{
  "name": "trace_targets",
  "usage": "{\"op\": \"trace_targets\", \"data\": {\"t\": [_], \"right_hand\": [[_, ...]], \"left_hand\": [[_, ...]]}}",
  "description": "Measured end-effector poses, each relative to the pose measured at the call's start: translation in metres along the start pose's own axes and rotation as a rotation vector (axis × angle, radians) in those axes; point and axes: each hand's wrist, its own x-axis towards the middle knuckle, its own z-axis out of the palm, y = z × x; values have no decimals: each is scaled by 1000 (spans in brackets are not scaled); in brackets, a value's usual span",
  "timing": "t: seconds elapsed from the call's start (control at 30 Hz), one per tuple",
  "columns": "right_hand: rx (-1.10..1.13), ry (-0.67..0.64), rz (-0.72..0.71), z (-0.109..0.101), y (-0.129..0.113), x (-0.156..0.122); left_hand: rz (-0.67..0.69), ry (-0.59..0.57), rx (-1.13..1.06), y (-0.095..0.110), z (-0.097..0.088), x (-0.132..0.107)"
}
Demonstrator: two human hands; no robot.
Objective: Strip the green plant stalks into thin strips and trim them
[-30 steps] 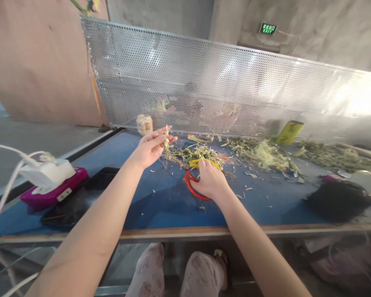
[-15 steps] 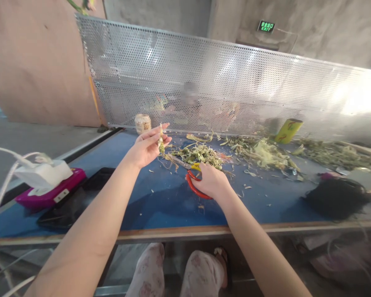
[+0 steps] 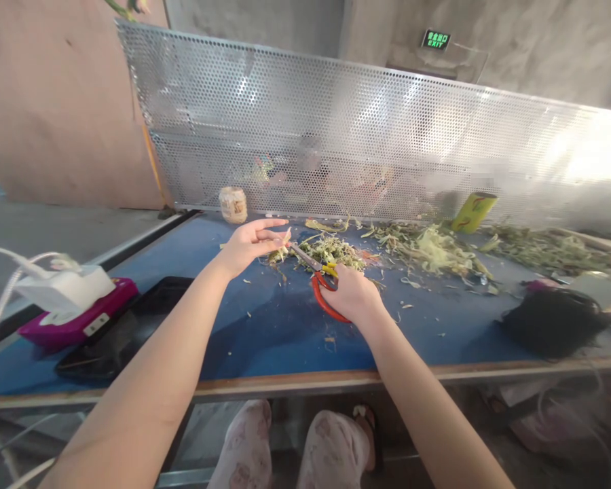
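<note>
My left hand (image 3: 252, 243) is raised over the blue table (image 3: 265, 326), its fingers pinched on a small pale plant piece (image 3: 285, 238). My right hand (image 3: 350, 293) grips the red and yellow handles of the scissors (image 3: 320, 272). The blades point up and left and meet the plant piece at the left fingertips. Just behind both hands lies a pile of green and pale trimmings (image 3: 330, 252).
More trimmings (image 3: 428, 248) spread along the back of the table below a perforated metal screen (image 3: 366, 142). A small jar (image 3: 233, 204) and a yellow can (image 3: 472, 212) stand at the screen. A magenta box (image 3: 76, 316), black tray (image 3: 127, 326) and black bag (image 3: 554, 320) flank the hands.
My left hand has lowered and turned the plant piece toward the scissors. My right hand has lifted the scissors so the blades reach the piece.
</note>
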Motion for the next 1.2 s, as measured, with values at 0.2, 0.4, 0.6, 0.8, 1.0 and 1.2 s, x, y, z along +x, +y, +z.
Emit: {"op": "trace_targets", "data": {"t": [0.2, 0.4, 0.6, 0.8, 1.0, 1.2], "right_hand": [[-17, 3, -47, -1, -2, -2], [-46, 21, -71, -2, -3, -3], [-140, 34, -92, -3, -4, -4], [-163, 58, -153, 0, -6, -5], [-148, 28, -143, 0, -8, -6], [-148, 36, -152, 2, -4, -7]], "left_hand": [[-29, -55, 180, 3, 6, -2], [29, -65, 420, 1, 4, -2], [51, -106, 553, -3, 1, -1], [-6, -87, 626, -5, 1, -1], [-56, -83, 490, -2, 3, -2], [-85, -2, 328, -2, 1, 0]]}}
